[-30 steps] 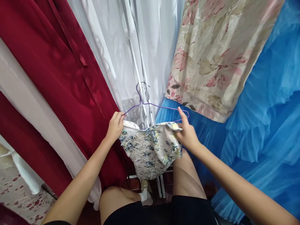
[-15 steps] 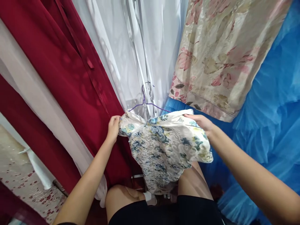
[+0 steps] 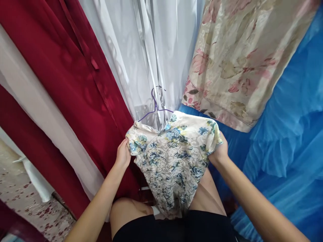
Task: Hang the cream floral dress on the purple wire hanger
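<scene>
A cream garment with a blue and yellow flower print (image 3: 174, 158) hangs on a purple wire hanger (image 3: 155, 104), whose hook and left arm show above the collar. My left hand (image 3: 122, 155) pinches the garment's left shoulder edge. My right hand (image 3: 220, 151) grips the right sleeve edge, its fingers tucked under the cloth. The garment drapes down over my knees.
Hanging clothes close in on all sides: a dark red dress (image 3: 63, 84) at the left, sheer white fabric with ribbons (image 3: 151, 50) ahead, a beige rose-print garment (image 3: 239, 57) and blue tulle (image 3: 285, 134) at the right. A floral-print cloth (image 3: 30, 208) lies at the lower left.
The garment has been pulled up over the hanger's right arm and spread flat. My right hand slid from the top of the shoulder down to the sleeve edge.
</scene>
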Available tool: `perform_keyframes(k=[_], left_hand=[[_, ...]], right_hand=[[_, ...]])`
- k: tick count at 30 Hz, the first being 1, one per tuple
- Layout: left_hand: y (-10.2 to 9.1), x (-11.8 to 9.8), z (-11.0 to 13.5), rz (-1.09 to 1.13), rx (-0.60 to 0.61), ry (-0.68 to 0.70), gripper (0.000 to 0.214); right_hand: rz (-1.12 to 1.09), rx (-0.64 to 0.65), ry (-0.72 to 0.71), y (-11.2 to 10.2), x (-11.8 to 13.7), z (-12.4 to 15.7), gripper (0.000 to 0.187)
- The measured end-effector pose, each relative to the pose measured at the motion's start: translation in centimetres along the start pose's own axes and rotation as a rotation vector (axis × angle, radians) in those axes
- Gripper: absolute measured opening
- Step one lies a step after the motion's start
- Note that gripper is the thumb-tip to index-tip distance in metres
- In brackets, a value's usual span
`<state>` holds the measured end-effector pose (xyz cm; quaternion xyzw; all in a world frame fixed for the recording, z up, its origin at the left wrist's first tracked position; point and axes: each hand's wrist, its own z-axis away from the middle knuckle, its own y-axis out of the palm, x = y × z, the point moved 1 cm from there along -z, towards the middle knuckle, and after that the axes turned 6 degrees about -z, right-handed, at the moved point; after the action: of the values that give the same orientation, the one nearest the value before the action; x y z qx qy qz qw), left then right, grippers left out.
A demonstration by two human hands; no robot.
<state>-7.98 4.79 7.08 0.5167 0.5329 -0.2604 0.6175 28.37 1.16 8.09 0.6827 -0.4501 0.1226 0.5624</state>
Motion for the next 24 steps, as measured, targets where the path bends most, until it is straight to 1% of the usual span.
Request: perform_keyframes(k=[1,2,3,5,6,9,11,14,17,19,21,24], left_hand=[[-0.3,-0.1,0.5,0.025,0.008,-0.076,0.026],[-0.4,-0.2,0.9,0.049,0.002,-0.124,0.026],[-0.4,-0.5,1.3,0.072,-0.014,-0.138,0.026],[0.0,-1.5,2.0,0.122,-0.037,-0.097,0.025],[0.3,-2.2,2.3,0.145,-0.034,-0.062,0.025],[1.0,-4.7,3.3,0.160,-0.009,0.073,0.029],[1.0,-6.1,3.8,0.110,0.020,0.148,0.033],[0.5,-7.2,4.2,-0.022,0.109,0.135,0.038],[0.1,-7.2,4.1,-0.130,0.171,0.108,0.041],[0.0,-7.2,3.9,-0.151,0.169,0.132,0.041],[0.0,-7.6,3.6,-0.143,0.134,0.170,0.038],[0.3,-9.5,3.4,-0.131,0.065,0.261,0.031]], right_hand=[[0.021,-0.022,-0.009,-0.2,0.5,0.9,0.043],[0.063,-0.044,-0.025,-0.3,0.9,1.7,0.042],[0.117,-0.062,-0.052,-0.2,1.4,2.4,0.040],[0.214,-0.068,-0.130,0.4,2.3,3.0,0.036],[0.234,-0.053,-0.159,1.0,2.7,2.8,0.035],[0.191,-0.042,-0.210,3.3,4.1,0.1,0.034],[0.160,-0.065,-0.290,4.8,5.3,-2.2,0.032],[0.162,-0.040,-0.426,6.5,7.2,-4.4,0.029],[0.214,0.046,-0.483,7.4,8.7,-4.5,0.031],[0.251,0.085,-0.482,7.5,9.2,-4.2,0.032],[0.269,0.091,-0.433,7.4,9.4,-4.1,0.031],[0.271,0.056,-0.311,6.9,9.3,-4.4,0.029]])
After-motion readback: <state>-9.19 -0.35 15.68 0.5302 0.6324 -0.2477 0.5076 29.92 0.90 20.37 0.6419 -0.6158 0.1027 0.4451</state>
